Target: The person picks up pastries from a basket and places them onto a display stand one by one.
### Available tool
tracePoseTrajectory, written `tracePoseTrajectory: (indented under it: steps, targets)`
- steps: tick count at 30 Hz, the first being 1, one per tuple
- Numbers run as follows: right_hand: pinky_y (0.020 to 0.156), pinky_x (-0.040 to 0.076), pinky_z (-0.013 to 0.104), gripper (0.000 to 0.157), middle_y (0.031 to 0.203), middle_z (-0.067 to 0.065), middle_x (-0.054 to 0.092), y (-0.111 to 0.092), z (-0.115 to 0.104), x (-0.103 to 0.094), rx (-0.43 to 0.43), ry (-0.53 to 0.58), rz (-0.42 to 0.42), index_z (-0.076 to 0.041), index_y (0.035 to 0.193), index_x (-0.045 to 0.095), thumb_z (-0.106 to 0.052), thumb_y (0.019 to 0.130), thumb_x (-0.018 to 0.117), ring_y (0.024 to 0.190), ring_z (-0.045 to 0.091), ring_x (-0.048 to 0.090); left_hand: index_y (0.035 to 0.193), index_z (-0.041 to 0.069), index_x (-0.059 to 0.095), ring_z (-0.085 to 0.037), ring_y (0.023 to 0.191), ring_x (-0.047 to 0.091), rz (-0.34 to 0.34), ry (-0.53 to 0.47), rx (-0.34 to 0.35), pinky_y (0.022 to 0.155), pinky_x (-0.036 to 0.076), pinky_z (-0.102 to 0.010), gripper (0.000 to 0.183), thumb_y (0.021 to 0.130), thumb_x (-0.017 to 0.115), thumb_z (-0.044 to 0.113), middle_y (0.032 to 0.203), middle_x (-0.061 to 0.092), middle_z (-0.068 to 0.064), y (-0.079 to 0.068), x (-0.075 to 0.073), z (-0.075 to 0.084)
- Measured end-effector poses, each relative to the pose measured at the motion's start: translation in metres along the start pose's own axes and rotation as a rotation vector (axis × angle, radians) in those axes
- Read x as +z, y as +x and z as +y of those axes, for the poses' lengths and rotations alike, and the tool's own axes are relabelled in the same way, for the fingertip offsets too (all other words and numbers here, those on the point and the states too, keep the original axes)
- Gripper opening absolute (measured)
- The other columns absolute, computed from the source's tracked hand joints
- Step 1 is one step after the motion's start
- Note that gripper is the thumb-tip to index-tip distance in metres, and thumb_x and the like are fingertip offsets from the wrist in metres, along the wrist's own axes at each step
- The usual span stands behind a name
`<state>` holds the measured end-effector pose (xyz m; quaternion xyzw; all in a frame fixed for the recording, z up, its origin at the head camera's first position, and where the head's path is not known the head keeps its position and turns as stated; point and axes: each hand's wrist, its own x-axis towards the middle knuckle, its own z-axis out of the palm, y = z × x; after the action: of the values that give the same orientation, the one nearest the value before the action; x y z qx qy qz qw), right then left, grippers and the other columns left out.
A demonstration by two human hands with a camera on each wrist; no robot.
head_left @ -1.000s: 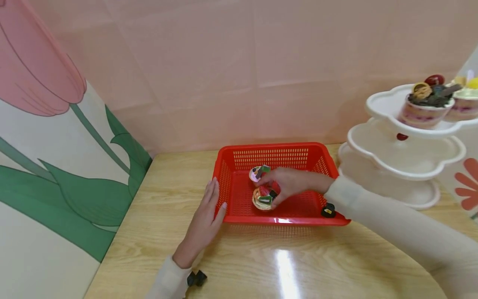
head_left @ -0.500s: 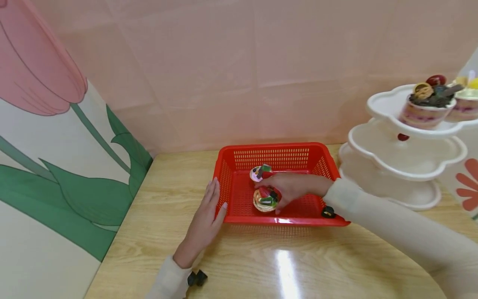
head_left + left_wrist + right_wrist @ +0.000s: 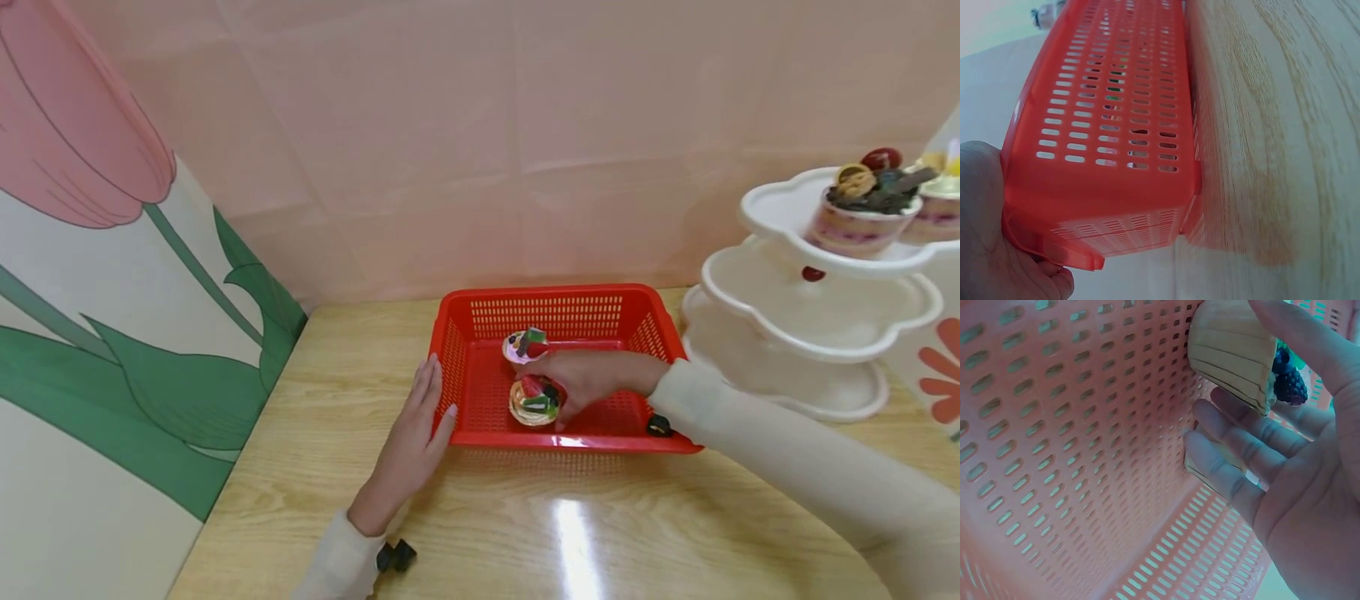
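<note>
A red plastic basket stands on the wooden table. In the head view, two toy cupcakes with fruit toppings are inside it. My right hand reaches in and holds the nearer cream-topped cupcake between thumb and fingers. In the right wrist view, that cupcake's tan pleated cup is between them, with a blackberry on top. The pink-topped cupcake lies just behind my fingers, partly hidden. My left hand rests its straight fingers against the basket's left side, near the front corner.
A white tiered stand is at the right, its top tier bearing a chocolate-topped dessert cup and a second cup. A pink backdrop rises behind the table. A tulip-painted panel stands at left.
My right hand has shifted slightly right and closed in around the nearer cupcake, which has moved a little right with it. My left hand and the basket look the same.
</note>
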<state>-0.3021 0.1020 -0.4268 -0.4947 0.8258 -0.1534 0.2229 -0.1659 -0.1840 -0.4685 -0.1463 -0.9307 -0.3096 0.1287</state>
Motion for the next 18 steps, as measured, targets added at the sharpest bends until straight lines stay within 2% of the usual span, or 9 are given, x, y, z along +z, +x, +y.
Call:
tracePoseTrajectory:
  steps: [6,11,14,18]
  targets:
    - [0.106,0.047,0.041,0.085,0.136,0.001,0.059,-0.0014,0.0002,-0.0011,0.031,0.038,-0.007,-0.005,0.149,0.046,-0.034,0.08,0.087,0.122,0.017,0.056,0.162,0.005,0.017,-0.018,0.156,0.008,0.0,-0.008,0.003,0.12,0.022,-0.044,0.067,0.11,0.041,0.04,0.171,0.01,-0.004,-0.0004,-0.001,0.0009]
    - [0.107,0.047,0.041,0.087,0.138,0.003,0.059,-0.0022,0.0,-0.0015,0.032,0.055,-0.007,-0.002,0.149,0.043,-0.032,0.08,0.087,0.123,0.018,0.056,0.161,0.004,0.019,-0.02,0.156,0.01,0.01,-0.013,0.012,0.12,0.024,-0.047,0.067,0.109,0.042,0.039,0.17,0.012,-0.006,-0.0009,-0.0007,0.0005]
    - [0.105,0.048,0.039,0.086,0.135,0.003,0.06,-0.0028,0.0002,-0.0015,0.023,0.046,-0.001,-0.001,0.149,0.044,-0.031,0.08,0.087,0.119,0.016,0.058,0.161,0.003,0.019,-0.021,0.156,0.011,0.012,-0.014,0.013,0.119,0.024,-0.048,0.067,0.109,0.043,0.038,0.17,0.012,-0.006,-0.001,-0.0004,0.0006]
    - [0.099,0.051,0.032,0.08,0.127,-0.005,0.062,-0.0034,-0.0002,-0.0031,0.036,0.056,0.009,-0.006,0.145,0.047,-0.031,0.08,0.086,0.11,0.011,0.058,0.161,0.003,0.019,-0.024,0.156,0.012,0.019,-0.012,0.022,0.119,0.025,-0.049,0.066,0.109,0.045,0.035,0.17,0.012,-0.008,-0.0004,-0.0003,0.0005]
